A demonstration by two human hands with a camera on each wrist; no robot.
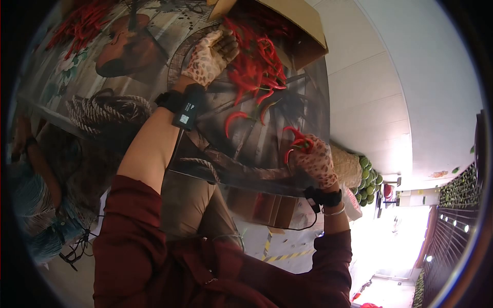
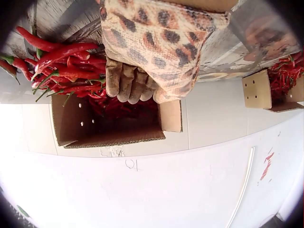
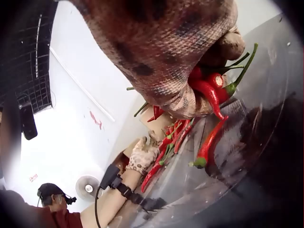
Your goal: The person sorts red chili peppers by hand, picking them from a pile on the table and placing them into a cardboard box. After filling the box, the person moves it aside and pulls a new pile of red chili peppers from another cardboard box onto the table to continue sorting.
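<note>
My right hand [image 1: 318,161], in a leopard-print glove, grips several red chili peppers [image 3: 206,90] with green stems near the table's front edge. One loose chili [image 3: 209,145] lies on the table just below that hand in the right wrist view. My left hand [image 1: 213,55], gloved alike, is beside a heap of red chilies [image 1: 254,72], its fingers loosely bent and nothing seen in them. In the left wrist view its brown fingertips overlap a cardboard box [image 2: 114,141] with chilies inside. A few stray chilies [image 1: 235,119] lie between the two hands.
The table [image 1: 272,159] has a printed cover under clear plastic. Another chili pile [image 1: 82,25] lies at the far left. A second box [image 2: 256,90] of chilies stands farther along. Beyond the right hand are a sack [image 1: 345,164] and green round produce [image 1: 367,179]. Another person's arm [image 1: 46,169] shows at left.
</note>
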